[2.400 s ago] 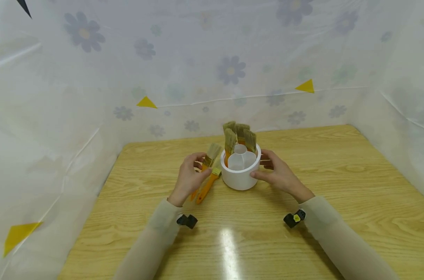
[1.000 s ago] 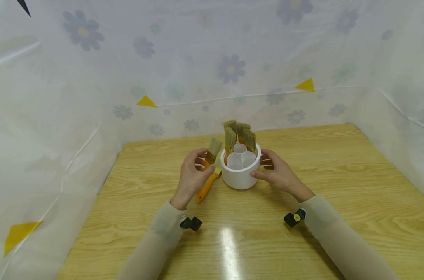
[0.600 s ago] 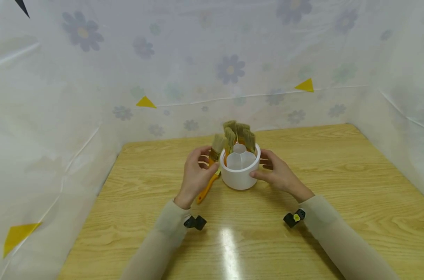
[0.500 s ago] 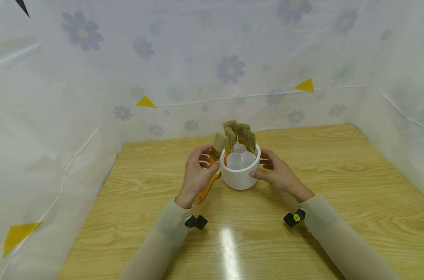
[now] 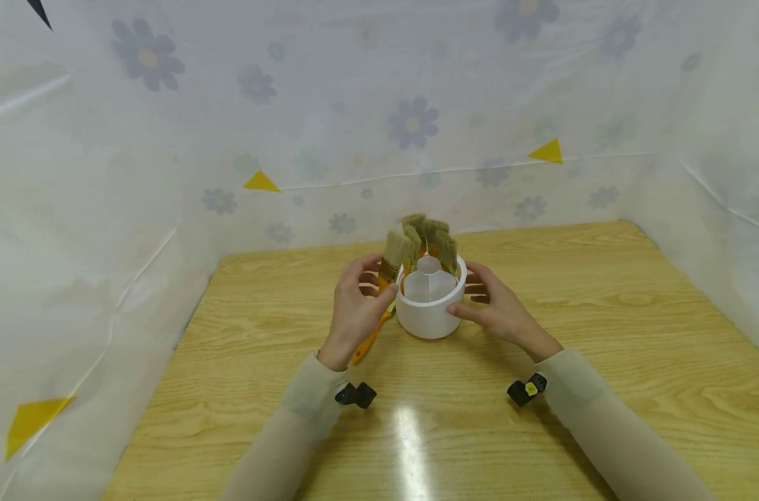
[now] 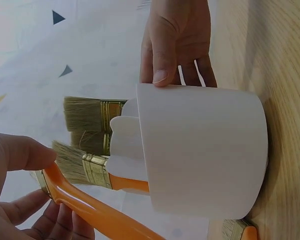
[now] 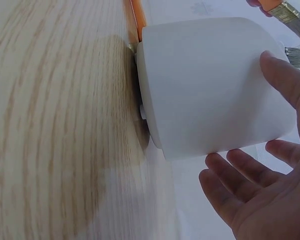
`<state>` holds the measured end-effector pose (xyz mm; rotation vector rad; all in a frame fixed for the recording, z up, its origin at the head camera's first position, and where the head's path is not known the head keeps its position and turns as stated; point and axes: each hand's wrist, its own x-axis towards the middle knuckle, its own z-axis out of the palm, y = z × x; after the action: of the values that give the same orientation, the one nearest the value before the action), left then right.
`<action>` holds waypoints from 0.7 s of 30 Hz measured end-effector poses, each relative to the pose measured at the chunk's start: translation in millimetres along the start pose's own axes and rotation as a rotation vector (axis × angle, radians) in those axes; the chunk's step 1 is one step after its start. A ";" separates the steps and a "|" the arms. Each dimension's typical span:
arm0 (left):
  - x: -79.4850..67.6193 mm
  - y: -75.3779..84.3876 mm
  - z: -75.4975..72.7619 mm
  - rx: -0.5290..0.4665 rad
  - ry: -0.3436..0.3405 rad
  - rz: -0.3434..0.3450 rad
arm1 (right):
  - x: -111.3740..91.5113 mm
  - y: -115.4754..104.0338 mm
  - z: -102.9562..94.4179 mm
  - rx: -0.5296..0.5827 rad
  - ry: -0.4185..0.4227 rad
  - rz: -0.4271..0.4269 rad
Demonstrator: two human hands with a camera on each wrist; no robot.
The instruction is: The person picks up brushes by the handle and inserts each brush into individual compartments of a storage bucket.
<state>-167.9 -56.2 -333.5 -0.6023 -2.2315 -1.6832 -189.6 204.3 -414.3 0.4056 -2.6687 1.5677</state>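
Observation:
My left hand (image 5: 357,309) pinches a flat paintbrush (image 5: 394,256) near its metal band, bristles up. In the left wrist view its orange handle (image 6: 97,212) slants beside the round white divided holder (image 5: 429,321), above the table. Several paintbrushes (image 5: 446,247) stand bristles up in the holder's rear and left compartments, while the front ones show bare walls. My right hand (image 5: 501,306) holds the holder's right side between thumb and fingertips, as the right wrist view shows. Another paintbrush (image 5: 368,342) lies on the table left of the holder, partly hidden by my left hand.
The wooden table (image 5: 279,320) has its back edge close behind the holder. A pale flower-patterned sheet (image 5: 329,125) hangs behind and at both sides, with yellow triangles (image 5: 547,151) on it. Light reflects off the table in front.
My left hand has lifted the paintbrush off the table and carried it up and right, to the holder's left rim. The right hand and the holder have stayed in place.

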 end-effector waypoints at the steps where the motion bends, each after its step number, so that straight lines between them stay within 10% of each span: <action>1: 0.0 0.9 -0.1 -0.002 0.001 0.003 | 0.2 -0.1 0.1 0.000 0.000 0.000; 16: 3.0 -0.3 5.3 -0.069 0.015 0.029 | -0.4 -0.1 -0.1 0.013 -0.006 -0.020; 21: 8.1 -24.1 11.6 -0.075 0.022 0.043 | -1.1 -2.2 -0.6 0.015 -0.005 -0.014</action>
<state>-186.4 -49.4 -353.3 -0.6422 -2.1329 -1.7502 -188.1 204.1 -412.3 0.4285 -2.6527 1.5862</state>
